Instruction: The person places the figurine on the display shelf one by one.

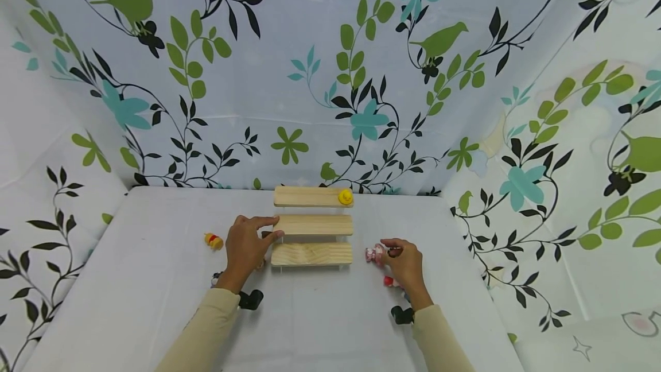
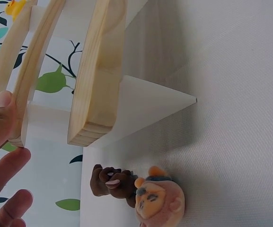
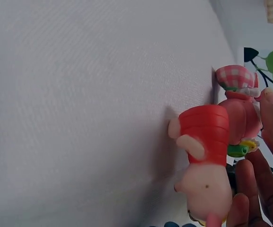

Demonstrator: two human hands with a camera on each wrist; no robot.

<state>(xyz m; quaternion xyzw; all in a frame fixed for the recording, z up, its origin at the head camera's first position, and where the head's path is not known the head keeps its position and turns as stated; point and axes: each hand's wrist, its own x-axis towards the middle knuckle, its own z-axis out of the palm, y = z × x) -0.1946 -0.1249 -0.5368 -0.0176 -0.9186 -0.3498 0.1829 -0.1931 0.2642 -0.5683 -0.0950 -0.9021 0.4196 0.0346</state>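
A three-tier wooden display stand with clear supports stands at the back of the white table. My left hand pinches the left end of its middle shelf, the thumb above and a finger below in the left wrist view. To the right of the stand, my right hand holds a pink figurine with a checked top between thumb and fingers. Beside it lies a pig figurine in red. A yellow toy sits on the top shelf's right end.
A yellow-and-red figurine lies left of my left hand. Near the stand's lower left corner are a brown figurine and a peach-coloured one. A patterned curtain hangs behind the table.
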